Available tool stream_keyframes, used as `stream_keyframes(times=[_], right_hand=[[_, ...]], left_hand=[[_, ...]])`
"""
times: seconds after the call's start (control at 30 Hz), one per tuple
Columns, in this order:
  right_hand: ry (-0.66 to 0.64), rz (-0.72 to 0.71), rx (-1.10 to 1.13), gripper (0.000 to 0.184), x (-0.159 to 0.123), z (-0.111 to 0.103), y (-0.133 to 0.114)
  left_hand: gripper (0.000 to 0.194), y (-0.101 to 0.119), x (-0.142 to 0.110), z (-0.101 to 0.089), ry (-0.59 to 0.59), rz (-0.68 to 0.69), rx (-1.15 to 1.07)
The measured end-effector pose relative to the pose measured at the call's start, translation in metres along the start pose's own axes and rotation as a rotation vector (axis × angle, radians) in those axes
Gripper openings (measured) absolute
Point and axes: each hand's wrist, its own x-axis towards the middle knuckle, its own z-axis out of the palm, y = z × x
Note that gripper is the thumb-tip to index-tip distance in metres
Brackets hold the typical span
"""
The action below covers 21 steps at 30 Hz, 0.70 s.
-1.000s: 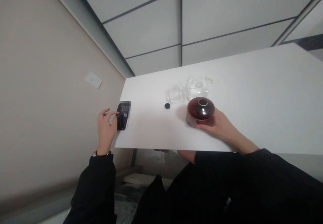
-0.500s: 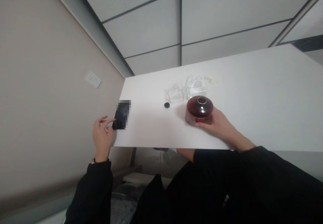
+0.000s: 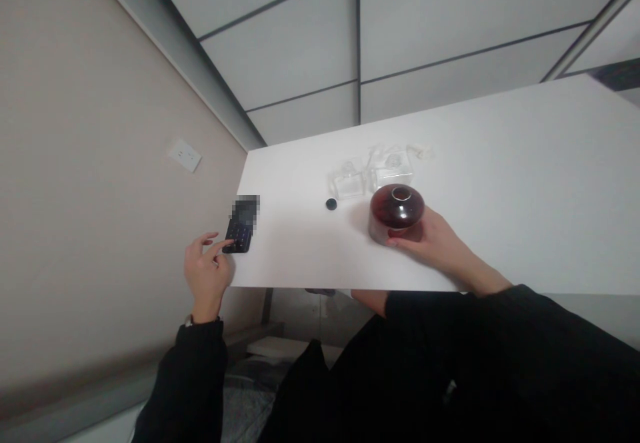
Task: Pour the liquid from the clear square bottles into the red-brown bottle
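My left hand (image 3: 207, 270) is at the table's left edge, fingers apart and holding nothing. One finger touches the lower part of a dark phone (image 3: 242, 238) lying flat, its screen showing rows of small marks and its upper part pixelated. My right hand (image 3: 430, 240) is wrapped around the side of a squat, dark red glass bottle (image 3: 395, 208). The bottle stands upright with an uncovered round opening on top. To its left lies a small round black cap (image 3: 331, 204).
Behind the red bottle stand two clear glass bottles (image 3: 349, 184) and a small pale item (image 3: 423, 152) I cannot make out. The white table (image 3: 290, 243) meets the wall at left, where a power socket (image 3: 186, 155) sits. White panels (image 3: 300, 50) rise behind.
The phone's screen has gone from mostly dark to showing rows of small marks, with my left finger on its lower part. My right hand stays around the red bottle. The view has shifted slightly.
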Motion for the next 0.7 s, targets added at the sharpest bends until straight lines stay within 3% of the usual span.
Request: stream_keyframes(times=[0.17,0.47,0.6,0.7], right_hand=[[-0.019,0.029,0.022,0.081,0.0,0.0,-0.001],[-0.027,0.018,-0.008,0.077,0.001,-0.002,-0.006],[-0.018,0.01,-0.019,0.076,0.0,-0.002,-0.005],[-0.022,0.005,-0.021,0.077,0.0,-0.001,-0.004]], left_hand=[[0.048,-0.002,0.005,0.004,-0.07,0.032,0.038],[0.042,-0.007,-0.005,-0.004,-0.018,0.036,0.01],[0.052,-0.008,-0.001,0.0,0.005,0.024,0.022],[0.06,-0.011,0.006,0.005,-0.054,0.026,0.065]])
